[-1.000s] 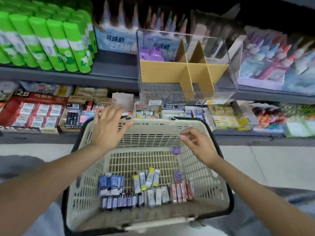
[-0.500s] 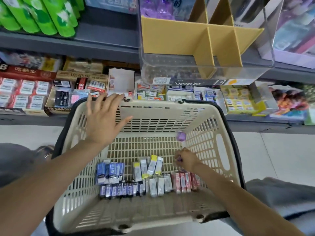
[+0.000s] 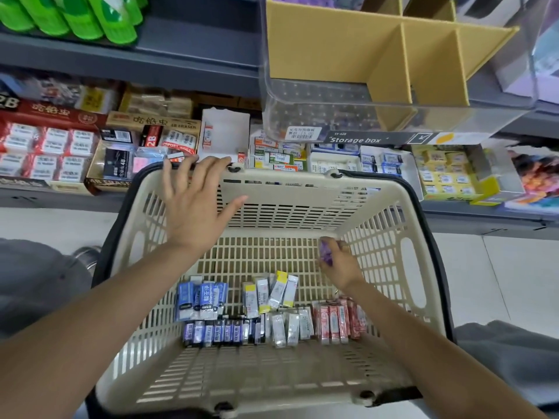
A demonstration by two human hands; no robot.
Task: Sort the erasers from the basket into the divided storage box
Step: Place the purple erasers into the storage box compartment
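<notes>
Green bottles [image 3: 75, 16] upper shelf; boxed stationery [image 3: 51, 146] lower shelf.

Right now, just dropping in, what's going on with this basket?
A person is sorting erasers out of a beige basket. The right hand is down inside it, fingers curled round a purple eraser. The left hand is open over the basket's far rim. Blue erasers, yellow-and-white erasers and red erasers lie in groups on the floor of the basket. The divided storage box sits on the shelf above, with purple items in one back compartment.
</notes>
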